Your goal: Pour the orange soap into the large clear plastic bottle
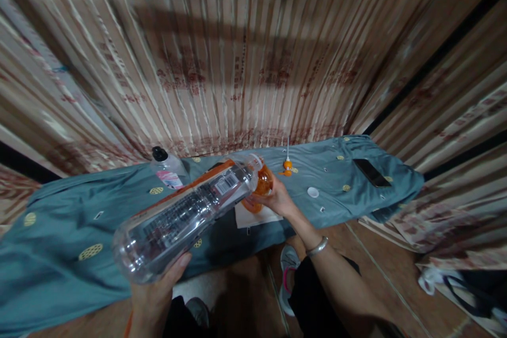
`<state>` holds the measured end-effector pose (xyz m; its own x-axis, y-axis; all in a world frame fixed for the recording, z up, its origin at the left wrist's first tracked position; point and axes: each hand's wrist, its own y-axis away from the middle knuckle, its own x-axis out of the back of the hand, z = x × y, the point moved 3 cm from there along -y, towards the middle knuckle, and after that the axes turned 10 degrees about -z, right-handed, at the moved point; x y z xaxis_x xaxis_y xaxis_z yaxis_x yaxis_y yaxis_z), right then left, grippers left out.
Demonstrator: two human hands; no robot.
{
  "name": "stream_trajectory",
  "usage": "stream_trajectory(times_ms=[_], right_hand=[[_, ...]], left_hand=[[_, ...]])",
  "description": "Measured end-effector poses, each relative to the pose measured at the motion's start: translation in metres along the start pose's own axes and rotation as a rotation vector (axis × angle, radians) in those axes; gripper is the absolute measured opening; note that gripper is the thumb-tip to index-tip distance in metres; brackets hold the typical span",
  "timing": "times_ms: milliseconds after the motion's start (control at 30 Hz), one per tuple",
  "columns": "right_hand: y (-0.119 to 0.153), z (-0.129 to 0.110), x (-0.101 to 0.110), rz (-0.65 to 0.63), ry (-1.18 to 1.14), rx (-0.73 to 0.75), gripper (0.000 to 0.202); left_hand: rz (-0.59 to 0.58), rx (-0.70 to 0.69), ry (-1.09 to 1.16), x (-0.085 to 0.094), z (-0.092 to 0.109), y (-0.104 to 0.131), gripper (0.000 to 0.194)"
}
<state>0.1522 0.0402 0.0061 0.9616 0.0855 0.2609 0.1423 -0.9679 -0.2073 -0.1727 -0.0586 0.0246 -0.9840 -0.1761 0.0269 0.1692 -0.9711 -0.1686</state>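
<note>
Left hand [160, 277] cups the clear plastic bottle [186, 216] near its base, aslant so its neck reaches the orange bottle [264, 181], which the right hand [276, 198], fingers curled round, steadies over the teal cloth [122, 195]

I've got two bottles on the head view, both held. Clear bottle [186, 216]: big, see-through plastic, printed label, orange strip along its upper edge, barcode toward the shoulder. Lying over at a slant, base low left, neck high right, mouth end right at the top of the other one. Orange bottle [264, 184]: much smaller, translucent, rounded, glossy, partly covered by fingers. I can't tell if the two rims touch; the clear neck overlaps there. Can't read a liquid level in either from here.
</note>
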Motion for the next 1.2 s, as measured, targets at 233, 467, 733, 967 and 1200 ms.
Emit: stream_trajectory(times_ms=[233, 467, 733, 967, 1200], right_hand=[[-0.002, 0.003, -0.001, 0.003, -0.038, 0.022, 0.083], [-0.002, 0.003, -0.002, -0.007, -0.048, 0.014, 0.082], [-0.004, 0.007, -0.002, -0.004, -0.088, 0.017, 0.082], [-0.004, 0.006, 0.001, -0.032, -0.057, 0.024, 0.078], [-0.004, 0.008, 0.001, -0.033, -0.085, 0.016, 0.085]], left_hand=[[0.03, 0.056, 0.156, -0.001, 0.0, 0.003, 0.042], [0.125, 0.081, 0.22, -0.016, 0.012, 0.014, 0.04], [0.041, 0.074, 0.128, -0.002, -0.001, 0.003, 0.049], [0.047, 0.052, 0.124, -0.005, 0.002, 0.004, 0.046], [0.048, 0.035, 0.12, -0.002, 0.0, 0.004, 0.049]])
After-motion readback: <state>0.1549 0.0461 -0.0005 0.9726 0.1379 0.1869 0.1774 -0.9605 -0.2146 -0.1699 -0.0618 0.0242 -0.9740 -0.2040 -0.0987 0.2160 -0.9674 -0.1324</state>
